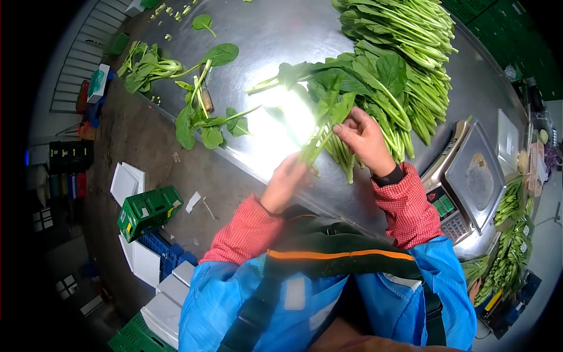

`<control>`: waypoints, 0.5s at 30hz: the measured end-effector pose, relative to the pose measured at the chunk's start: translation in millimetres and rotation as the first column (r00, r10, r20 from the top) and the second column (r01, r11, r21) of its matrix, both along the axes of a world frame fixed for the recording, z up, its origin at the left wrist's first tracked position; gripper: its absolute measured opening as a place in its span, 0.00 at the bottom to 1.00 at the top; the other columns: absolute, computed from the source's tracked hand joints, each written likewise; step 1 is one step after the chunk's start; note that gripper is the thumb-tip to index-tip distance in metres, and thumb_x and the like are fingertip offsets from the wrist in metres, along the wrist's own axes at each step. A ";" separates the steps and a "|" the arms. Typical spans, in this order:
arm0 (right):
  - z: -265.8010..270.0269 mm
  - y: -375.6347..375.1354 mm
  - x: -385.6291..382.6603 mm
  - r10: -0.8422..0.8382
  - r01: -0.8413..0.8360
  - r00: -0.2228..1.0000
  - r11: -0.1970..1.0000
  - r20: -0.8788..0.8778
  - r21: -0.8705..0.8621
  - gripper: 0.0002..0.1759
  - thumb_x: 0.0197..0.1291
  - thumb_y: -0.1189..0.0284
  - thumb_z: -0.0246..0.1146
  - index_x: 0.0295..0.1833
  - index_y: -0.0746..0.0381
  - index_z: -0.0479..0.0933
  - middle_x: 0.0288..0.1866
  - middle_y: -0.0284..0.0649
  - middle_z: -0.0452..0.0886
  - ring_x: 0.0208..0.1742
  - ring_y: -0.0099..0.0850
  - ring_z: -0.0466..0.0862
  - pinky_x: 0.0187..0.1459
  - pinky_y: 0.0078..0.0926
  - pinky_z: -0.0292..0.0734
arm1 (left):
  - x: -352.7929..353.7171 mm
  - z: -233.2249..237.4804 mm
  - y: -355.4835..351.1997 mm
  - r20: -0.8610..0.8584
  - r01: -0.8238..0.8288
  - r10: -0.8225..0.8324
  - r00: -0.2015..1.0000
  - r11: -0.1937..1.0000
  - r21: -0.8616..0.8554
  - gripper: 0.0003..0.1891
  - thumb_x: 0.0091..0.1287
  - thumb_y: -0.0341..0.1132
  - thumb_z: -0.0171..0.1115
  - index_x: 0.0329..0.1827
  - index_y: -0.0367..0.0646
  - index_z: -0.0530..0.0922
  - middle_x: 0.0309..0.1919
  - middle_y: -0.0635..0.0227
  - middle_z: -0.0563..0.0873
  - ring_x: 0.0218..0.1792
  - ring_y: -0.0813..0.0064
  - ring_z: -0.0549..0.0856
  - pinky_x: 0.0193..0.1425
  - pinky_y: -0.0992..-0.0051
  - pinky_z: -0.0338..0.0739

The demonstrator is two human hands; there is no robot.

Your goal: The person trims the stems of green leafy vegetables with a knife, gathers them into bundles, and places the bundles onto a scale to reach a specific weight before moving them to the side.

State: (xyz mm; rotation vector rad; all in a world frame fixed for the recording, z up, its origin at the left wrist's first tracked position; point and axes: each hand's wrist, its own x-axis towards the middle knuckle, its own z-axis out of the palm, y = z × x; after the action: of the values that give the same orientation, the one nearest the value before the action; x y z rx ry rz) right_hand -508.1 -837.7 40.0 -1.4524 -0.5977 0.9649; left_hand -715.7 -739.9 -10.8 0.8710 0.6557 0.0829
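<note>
A bunch of leafy green stalks (321, 134) is held over the metal table (258, 38). My left hand (288, 179) is wrapped round the lower stalks, slightly blurred. With thumb and fingers pressed together, my right hand (360, 138) pinches the same greens from the right side. Just behind my right hand lies a loose heap of greens (390, 76), leaves to the left and stalks toward me. Beyond it rises a large stack of greens (410, 29). At the left edge of the table are loose leaves (186, 120) beside a wooden handle (207, 100).
On the right stands a weighing scale (478, 176), with more greens (510, 252) past it. Another person's hand (474, 290) shows at the lower right. A green crate (149, 212) and white boxes (143, 261) stand on the floor at left.
</note>
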 end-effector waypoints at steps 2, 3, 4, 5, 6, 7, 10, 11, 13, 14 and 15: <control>2.6 9.4 -2.4 -0.047 0.045 0.998 0.998 0.042 0.051 0.16 0.59 0.73 0.68 0.52 0.66 0.78 0.29 0.24 0.74 0.26 0.12 0.67 0.27 0.14 0.63 | -1.2 2.7 -4.8 -0.022 -0.024 0.024 0.999 1.000 0.012 0.19 0.75 0.35 0.54 0.66 0.43 0.69 0.45 0.72 0.80 0.36 0.83 0.77 0.43 0.76 0.78; 3.7 13.5 -3.3 -0.062 0.056 0.994 0.996 0.089 0.068 0.15 0.59 0.73 0.68 0.50 0.66 0.79 0.28 0.24 0.74 0.25 0.12 0.67 0.27 0.14 0.62 | -2.0 4.1 -6.4 -0.033 -0.035 0.036 0.999 0.999 0.019 0.19 0.75 0.35 0.54 0.66 0.43 0.69 0.44 0.72 0.79 0.35 0.83 0.76 0.42 0.76 0.78; 4.0 16.7 -2.9 -0.077 0.066 0.988 0.994 0.136 0.084 0.13 0.59 0.73 0.68 0.48 0.66 0.79 0.27 0.23 0.74 0.25 0.12 0.66 0.26 0.14 0.62 | -3.6 5.7 -6.9 -0.023 -0.043 0.044 0.999 0.999 0.010 0.19 0.75 0.36 0.54 0.66 0.43 0.69 0.43 0.72 0.79 0.34 0.82 0.76 0.42 0.75 0.78; 3.4 18.2 1.5 -0.110 0.098 0.979 0.992 0.172 0.077 0.11 0.60 0.72 0.67 0.45 0.65 0.80 0.26 0.24 0.74 0.23 0.12 0.67 0.24 0.13 0.61 | -5.1 7.2 -7.0 -0.012 -0.053 0.053 0.999 0.999 0.001 0.19 0.75 0.36 0.54 0.66 0.43 0.69 0.42 0.73 0.79 0.34 0.82 0.76 0.42 0.75 0.77; 2.2 18.9 8.8 -0.141 0.128 0.968 0.989 0.207 0.073 0.09 0.62 0.70 0.67 0.43 0.65 0.80 0.24 0.24 0.75 0.21 0.12 0.67 0.22 0.13 0.61 | -6.7 8.5 -6.9 -0.001 -0.066 0.066 0.998 0.998 -0.008 0.19 0.75 0.36 0.54 0.66 0.43 0.69 0.41 0.73 0.79 0.34 0.81 0.75 0.42 0.74 0.77; 1.8 21.4 15.5 -0.169 0.157 0.955 0.985 0.242 0.068 0.09 0.63 0.69 0.67 0.40 0.64 0.80 0.23 0.25 0.75 0.19 0.12 0.68 0.20 0.13 0.60 | -8.6 9.5 -6.6 0.012 -0.071 0.071 0.997 0.997 -0.026 0.19 0.75 0.37 0.54 0.66 0.44 0.68 0.40 0.73 0.78 0.33 0.81 0.75 0.42 0.74 0.77; 8.1 28.0 41.0 -0.364 0.379 0.924 0.911 -0.115 0.161 0.10 0.68 0.67 0.59 0.42 0.62 0.79 0.20 0.27 0.72 0.17 0.14 0.67 0.17 0.13 0.59 | -17.8 9.6 -4.6 0.057 -0.093 0.098 0.994 0.991 -0.094 0.19 0.76 0.38 0.54 0.67 0.44 0.68 0.37 0.73 0.77 0.33 0.80 0.74 0.41 0.73 0.76; 5.2 27.3 48.9 -0.386 0.435 0.895 0.868 -0.223 0.241 0.09 0.68 0.68 0.59 0.42 0.62 0.79 0.19 0.28 0.72 0.16 0.14 0.66 0.16 0.13 0.59 | -22.0 7.1 -2.8 0.077 -0.103 0.113 0.991 0.987 -0.123 0.19 0.76 0.39 0.54 0.67 0.44 0.68 0.37 0.72 0.77 0.32 0.80 0.74 0.41 0.73 0.76; 6.4 30.6 42.5 -0.343 0.368 0.927 0.910 -0.154 0.192 0.14 0.68 0.69 0.59 0.54 0.63 0.73 0.24 0.29 0.73 0.19 0.13 0.69 0.18 0.13 0.63 | -24.8 9.7 0.2 0.087 -0.130 0.145 0.986 0.979 -0.159 0.19 0.76 0.39 0.54 0.67 0.44 0.68 0.36 0.72 0.76 0.32 0.79 0.74 0.41 0.73 0.76; 6.1 31.4 29.5 -0.295 0.304 0.952 0.943 -0.086 0.135 0.16 0.67 0.69 0.60 0.56 0.63 0.71 0.25 0.30 0.74 0.20 0.14 0.69 0.19 0.13 0.64 | -26.0 11.8 1.0 0.076 -0.149 0.163 0.984 0.975 -0.168 0.19 0.76 0.39 0.54 0.67 0.44 0.68 0.36 0.72 0.76 0.32 0.79 0.74 0.40 0.73 0.76; 8.1 33.0 17.6 -0.241 0.242 0.970 0.968 -0.021 0.069 0.18 0.66 0.70 0.61 0.58 0.64 0.70 0.27 0.30 0.74 0.21 0.14 0.70 0.21 0.13 0.65 | -27.1 13.9 0.9 0.064 -0.166 0.180 0.982 0.970 -0.178 0.19 0.76 0.39 0.53 0.66 0.44 0.68 0.36 0.71 0.76 0.32 0.79 0.74 0.40 0.73 0.76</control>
State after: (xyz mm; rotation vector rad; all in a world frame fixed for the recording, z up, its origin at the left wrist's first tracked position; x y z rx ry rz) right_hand -490.5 -804.7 48.1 -1.4169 -0.4292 0.7530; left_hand -742.8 -739.0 3.0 0.6397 0.6533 0.2138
